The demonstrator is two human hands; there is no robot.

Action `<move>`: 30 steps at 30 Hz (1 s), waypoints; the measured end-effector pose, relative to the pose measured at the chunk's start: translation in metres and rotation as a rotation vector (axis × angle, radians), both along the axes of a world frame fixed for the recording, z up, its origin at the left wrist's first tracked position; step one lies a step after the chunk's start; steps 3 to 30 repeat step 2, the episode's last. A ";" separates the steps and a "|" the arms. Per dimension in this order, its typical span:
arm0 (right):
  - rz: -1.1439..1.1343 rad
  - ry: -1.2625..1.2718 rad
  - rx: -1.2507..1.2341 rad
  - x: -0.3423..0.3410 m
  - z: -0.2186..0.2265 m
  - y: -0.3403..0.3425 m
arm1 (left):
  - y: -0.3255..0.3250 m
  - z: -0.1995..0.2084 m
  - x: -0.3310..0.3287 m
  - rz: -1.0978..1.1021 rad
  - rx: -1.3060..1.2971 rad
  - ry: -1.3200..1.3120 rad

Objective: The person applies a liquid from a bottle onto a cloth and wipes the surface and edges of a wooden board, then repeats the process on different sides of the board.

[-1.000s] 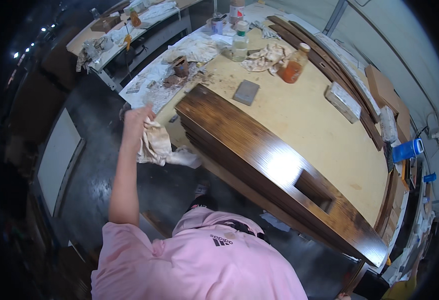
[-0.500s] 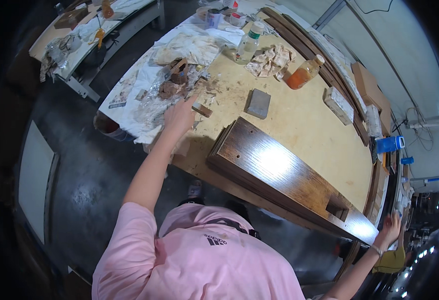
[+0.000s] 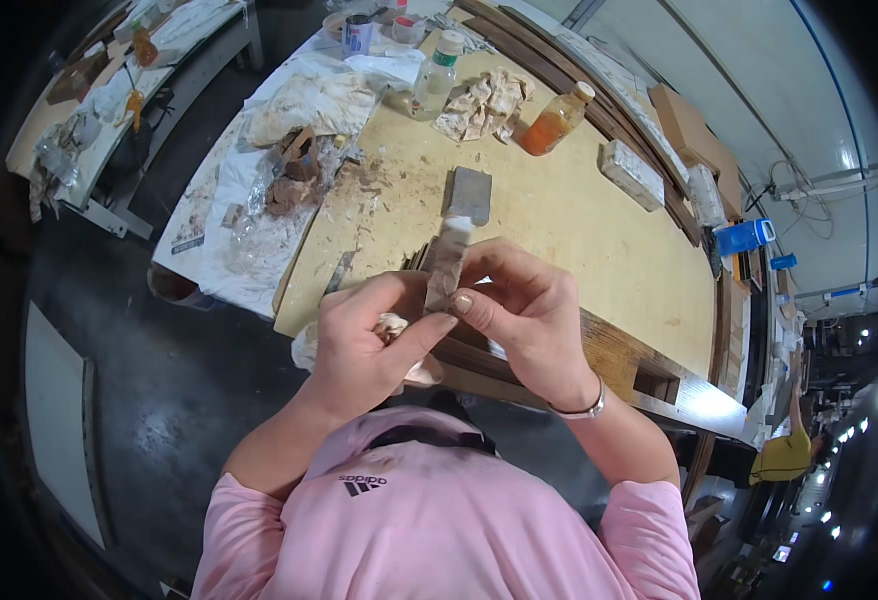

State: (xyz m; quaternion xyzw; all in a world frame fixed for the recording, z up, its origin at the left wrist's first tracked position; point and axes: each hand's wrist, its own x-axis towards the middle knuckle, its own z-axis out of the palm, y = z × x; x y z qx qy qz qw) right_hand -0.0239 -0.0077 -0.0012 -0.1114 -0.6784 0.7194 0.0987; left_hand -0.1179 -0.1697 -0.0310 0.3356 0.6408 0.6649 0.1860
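Note:
My hands are together in front of my chest, over the near edge of the table. Between them stands a narrow grey-brown strip (image 3: 445, 270) with a pale upper end; its exact kind is unclear. My right hand (image 3: 529, 320) pinches it between thumb and fingers. My left hand (image 3: 369, 335) is closed, its thumb at the strip's lower end, and a crumpled whitish cloth (image 3: 391, 327) shows inside its grip. Behind the hands lies a dark, glossy wooden board (image 3: 614, 345), partly hidden by them. A flat scraper blade (image 3: 339, 271) rests on the table left of them.
A grey block (image 3: 469, 194) sits beyond my hands. Brown putty (image 3: 291, 195) lies on stained plastic at the left. Farther back are a clear bottle (image 3: 437, 78), a crumpled cloth (image 3: 484, 105), an orange-liquid bottle (image 3: 557, 120) and a whitish block (image 3: 633, 175).
My left hand has drawn back from beside the putty, and my right has come in from the board's far right end. Both now meet at the strip. The view has shifted.

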 end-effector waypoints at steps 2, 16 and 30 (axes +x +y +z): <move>0.079 0.081 -0.125 0.001 -0.004 0.013 | -0.001 -0.006 0.004 -0.020 0.021 -0.066; 0.079 0.081 -0.125 0.001 -0.004 0.013 | -0.001 -0.006 0.004 -0.020 0.021 -0.066; 0.079 0.081 -0.125 0.001 -0.004 0.013 | -0.001 -0.006 0.004 -0.020 0.021 -0.066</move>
